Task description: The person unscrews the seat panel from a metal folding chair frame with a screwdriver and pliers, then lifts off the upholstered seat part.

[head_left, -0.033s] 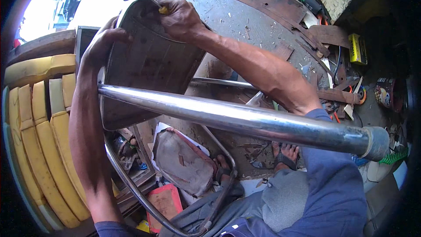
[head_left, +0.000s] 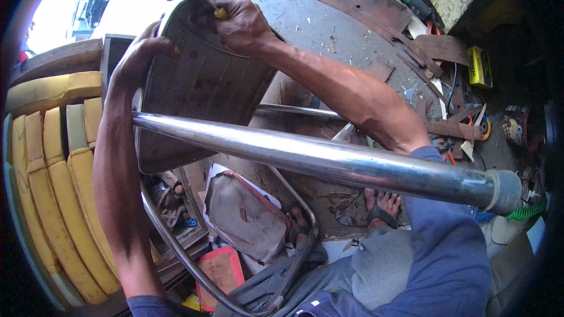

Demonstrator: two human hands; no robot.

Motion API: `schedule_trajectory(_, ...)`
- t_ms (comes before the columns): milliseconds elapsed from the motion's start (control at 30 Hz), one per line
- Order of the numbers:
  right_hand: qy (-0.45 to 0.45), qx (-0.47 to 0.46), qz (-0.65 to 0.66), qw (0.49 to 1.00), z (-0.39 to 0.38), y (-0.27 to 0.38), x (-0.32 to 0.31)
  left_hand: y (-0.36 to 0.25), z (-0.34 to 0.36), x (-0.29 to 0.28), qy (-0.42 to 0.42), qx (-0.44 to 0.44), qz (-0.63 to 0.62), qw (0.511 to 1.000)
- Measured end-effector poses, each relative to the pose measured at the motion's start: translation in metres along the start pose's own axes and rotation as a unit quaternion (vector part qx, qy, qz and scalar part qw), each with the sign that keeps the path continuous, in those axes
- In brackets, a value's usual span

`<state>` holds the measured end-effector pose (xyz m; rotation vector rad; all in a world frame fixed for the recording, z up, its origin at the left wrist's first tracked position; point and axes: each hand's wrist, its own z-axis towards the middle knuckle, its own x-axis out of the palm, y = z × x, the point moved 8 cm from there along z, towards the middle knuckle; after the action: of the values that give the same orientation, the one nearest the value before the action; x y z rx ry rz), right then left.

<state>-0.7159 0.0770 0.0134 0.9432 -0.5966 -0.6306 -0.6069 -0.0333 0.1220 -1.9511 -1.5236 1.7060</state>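
A dark chair panel (head_left: pixel 205 91) with rounded corners and a pale rim stands tilted in front of me, joined to a shiny metal tube frame (head_left: pixel 317 156). My left hand (head_left: pixel 143 53) is closed around the panel's left edge, thumb on the dark face. At its upper part my right hand (head_left: pixel 244 26) holds a screwdriver (head_left: pixel 220 13) by its yellow handle. The thin shaft points up and left, past the panel's top edge. My right fingers press near the panel's face; their tips are partly hidden. One frame leg with a grey end cap (head_left: pixel 506 192) reaches across toward the right.
Yellow foam cushions (head_left: pixel 73 196) stand stacked at the left. A worn grey pad (head_left: pixel 244 217) and a red-edged board (head_left: pixel 222 276) lie below the frame, near my feet (head_left: pixel 385 205). Brown board scraps (head_left: pixel 355 3), scissors (head_left: pixel 485 127) and a yellow box (head_left: pixel 479 67) lie to the right.
The screwdriver's shaft has shifted very slightly to the right. Both hands keep their places on the chair panel and the screwdriver.
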Motion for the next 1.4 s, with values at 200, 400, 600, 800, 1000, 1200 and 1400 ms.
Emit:
schedule_trajectory(200, -0.036, 0.009, -0.038, 0.999, -0.001, 0.008, 0.000, 0.003, 0.004, -0.005, -0.006, 0.004, 0.005, 1.000)
schedule_trajectory(400, -0.061, 0.020, -0.187, 0.980, -0.004, 0.026, -0.006, 0.001, 0.003, 0.000, 0.002, 0.016, 0.006, 1.000)
schedule_trajectory(600, -0.091, 0.002, -0.253, 0.963, -0.004, 0.035, -0.006, -0.009, -0.003, 0.003, -0.005, 0.033, 0.028, 0.999)
schedule_trajectory(800, -0.096, -0.140, -0.298, 0.939, -0.007, 0.055, 0.000, -0.003, -0.001, 0.000, -0.001, 0.034, 0.037, 0.999)
schedule_trajectory(1000, -0.060, -0.150, -0.307, 0.938, 0.001, 0.054, 0.007, -0.011, -0.001, 0.004, 0.048, 0.057, 0.049, 0.996)
schedule_trajectory(1200, 0.007, -0.014, -0.258, 0.966, 0.007, 0.045, 0.010, -0.002, 0.002, -0.004, 0.046, 0.052, 0.069, 0.995)
schedule_trajectory(1400, -0.013, -0.054, -0.286, 0.957, 0.010, 0.044, 0.010, -0.014, -0.002, 0.006, 0.017, 0.086, 0.048, 0.995)
